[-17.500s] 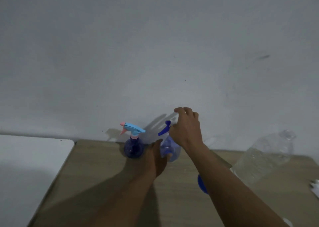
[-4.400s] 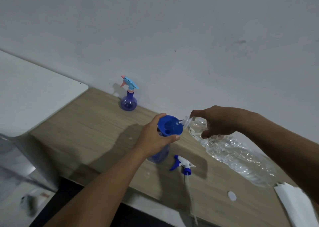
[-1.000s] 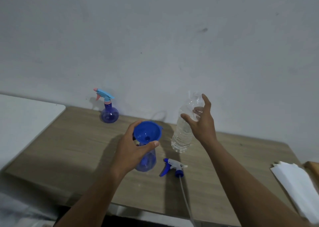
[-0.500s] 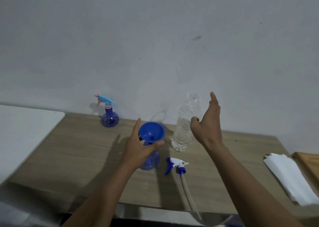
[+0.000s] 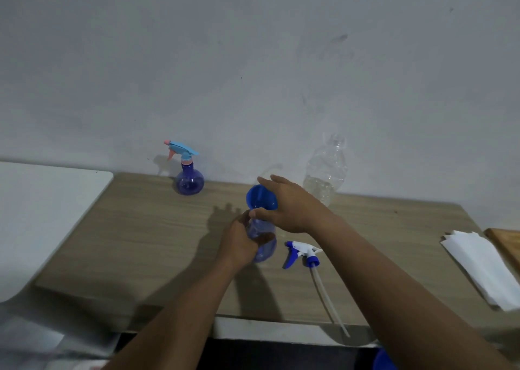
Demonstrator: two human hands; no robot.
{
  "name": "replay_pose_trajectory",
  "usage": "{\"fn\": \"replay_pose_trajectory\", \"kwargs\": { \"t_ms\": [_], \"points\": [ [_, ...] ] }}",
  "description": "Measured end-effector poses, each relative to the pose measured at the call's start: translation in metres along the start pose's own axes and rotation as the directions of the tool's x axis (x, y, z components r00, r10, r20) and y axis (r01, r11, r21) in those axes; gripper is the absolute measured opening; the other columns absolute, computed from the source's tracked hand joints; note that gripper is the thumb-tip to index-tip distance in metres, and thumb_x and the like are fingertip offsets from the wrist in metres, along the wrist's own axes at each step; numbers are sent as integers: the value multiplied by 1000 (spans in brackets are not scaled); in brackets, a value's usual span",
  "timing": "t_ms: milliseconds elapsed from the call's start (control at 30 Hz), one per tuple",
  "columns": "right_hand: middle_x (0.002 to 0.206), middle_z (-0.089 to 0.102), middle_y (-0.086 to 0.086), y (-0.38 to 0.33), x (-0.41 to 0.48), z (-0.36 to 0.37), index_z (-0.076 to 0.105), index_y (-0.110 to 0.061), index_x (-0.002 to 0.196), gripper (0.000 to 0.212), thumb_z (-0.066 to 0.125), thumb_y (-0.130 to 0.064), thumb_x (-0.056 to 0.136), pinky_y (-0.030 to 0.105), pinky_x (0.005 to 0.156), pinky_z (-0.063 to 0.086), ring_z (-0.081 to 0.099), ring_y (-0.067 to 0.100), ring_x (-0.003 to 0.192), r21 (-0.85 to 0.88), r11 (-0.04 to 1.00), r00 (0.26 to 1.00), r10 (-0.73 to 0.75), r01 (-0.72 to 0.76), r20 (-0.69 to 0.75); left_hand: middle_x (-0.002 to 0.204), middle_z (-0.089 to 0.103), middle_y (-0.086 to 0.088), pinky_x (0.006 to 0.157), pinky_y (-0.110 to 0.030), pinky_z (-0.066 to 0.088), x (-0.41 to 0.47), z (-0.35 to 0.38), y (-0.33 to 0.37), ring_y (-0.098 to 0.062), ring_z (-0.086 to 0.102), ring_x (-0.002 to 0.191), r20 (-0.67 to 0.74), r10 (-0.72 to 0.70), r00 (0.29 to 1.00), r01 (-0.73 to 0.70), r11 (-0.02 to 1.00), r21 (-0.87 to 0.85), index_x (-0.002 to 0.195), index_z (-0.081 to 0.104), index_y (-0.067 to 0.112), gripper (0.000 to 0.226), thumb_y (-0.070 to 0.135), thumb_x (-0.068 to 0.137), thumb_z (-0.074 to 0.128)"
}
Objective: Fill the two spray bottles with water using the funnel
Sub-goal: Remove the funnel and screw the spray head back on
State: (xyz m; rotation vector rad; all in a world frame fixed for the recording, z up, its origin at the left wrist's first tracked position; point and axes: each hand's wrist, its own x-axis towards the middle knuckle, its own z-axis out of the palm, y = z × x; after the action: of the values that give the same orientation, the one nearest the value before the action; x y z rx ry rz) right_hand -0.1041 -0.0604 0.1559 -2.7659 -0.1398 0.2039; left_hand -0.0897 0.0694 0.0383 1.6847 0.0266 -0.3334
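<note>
An open blue spray bottle (image 5: 266,250) stands mid-table with my left hand (image 5: 239,241) wrapped round its body. A blue funnel (image 5: 259,198) sits in its neck, and my right hand (image 5: 287,203) pinches the funnel at its rim and stem. The bottle's blue-and-white trigger head (image 5: 301,254) lies on the table to the right, its tube trailing toward the front edge. A second blue spray bottle (image 5: 189,182) with a light blue and pink trigger stands capped by the wall. A clear plastic water bottle (image 5: 325,172), partly full, stands upright behind my right hand.
The wooden table (image 5: 146,237) meets a grey wall at the back. A white surface (image 5: 42,206) adjoins it on the left. Folded white paper (image 5: 484,268) and a wooden board (image 5: 506,243) lie at the right end. Something blue (image 5: 384,360) shows below the front edge.
My right hand has left the water bottle, which now stands free by the wall, and has taken the funnel. My left hand slid from the funnel down to the bottle's body.
</note>
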Motion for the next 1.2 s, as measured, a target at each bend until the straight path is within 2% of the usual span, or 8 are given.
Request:
{"fn": "replay_pose_trajectory", "kwargs": {
  "t_ms": [167,333,433,533,633,1000,1100,1200],
  "points": [
    [148,50,3,-8,9,-13,38,-23,154,87,72,-58,82,34,99,43,49,24,131,-86,996,1000,-9,10,21,102,64,11,91,-38,56,1,-5,-6,-14,63,100,9,48,999,-48,995,88,99,63,26,25,13,83,78],
    [143,54,2,-10,13,-16,46,-20,149,85,78,-55,78,30,90,45,53,23,125,-83,997,999,3,0,35,100,60,16,80,-19,56,0,-9,-4,-14,60,101,63,97,993,-102,991,84,101,61,25,31,1,86,73],
    [141,55,1,-8,14,-14,47,-21,147,86,79,-57,76,30,89,47,54,22,122,-49,999,1000,18,-17,22,102,62,17,95,-35,55,-2,-9,-1,-14,62,106,72,97,993,-102,993,65,97,60,31,37,1,83,76],
    [143,54,-1,-7,13,-14,45,-22,148,87,78,-59,76,32,92,47,53,22,124,-64,998,1000,14,-13,12,101,61,18,79,-15,55,1,-10,-7,-4,60,95,80,128,989,-138,981,136,103,59,28,35,5,83,77],
    [143,55,0,-9,13,-12,44,-22,149,86,76,-59,77,35,94,48,53,22,125,-121,993,1000,-8,8,-3,95,65,15,87,-34,58,4,-10,-10,-12,64,92,77,105,992,-113,986,120,97,62,31,31,9,82,79],
    [142,38,5,-12,15,-28,29,-34,155,94,79,-48,77,35,89,50,53,30,119,-83,994,985,80,-67,155,100,63,22,89,-27,53,5,-13,-12,-3,62,98,96,130,987,-145,974,173,113,60,38,42,24,80,82],
    [133,37,5,-13,14,-37,38,-27,144,83,79,-50,75,37,82,54,56,30,104,-148,983,972,140,-113,191,104,61,24,98,-37,52,4,-13,-10,-7,59,102,102,124,987,-140,977,164,112,58,45,49,18,79,82],
    [120,46,3,-10,14,-50,51,-20,125,68,81,-52,73,36,79,55,58,24,95,-150,984,979,124,-100,162,103,62,22,90,-27,49,3,-14,-8,-3,58,98,107,174,979,-193,957,214,114,56,44,48,21,80,81]
  ]
}}
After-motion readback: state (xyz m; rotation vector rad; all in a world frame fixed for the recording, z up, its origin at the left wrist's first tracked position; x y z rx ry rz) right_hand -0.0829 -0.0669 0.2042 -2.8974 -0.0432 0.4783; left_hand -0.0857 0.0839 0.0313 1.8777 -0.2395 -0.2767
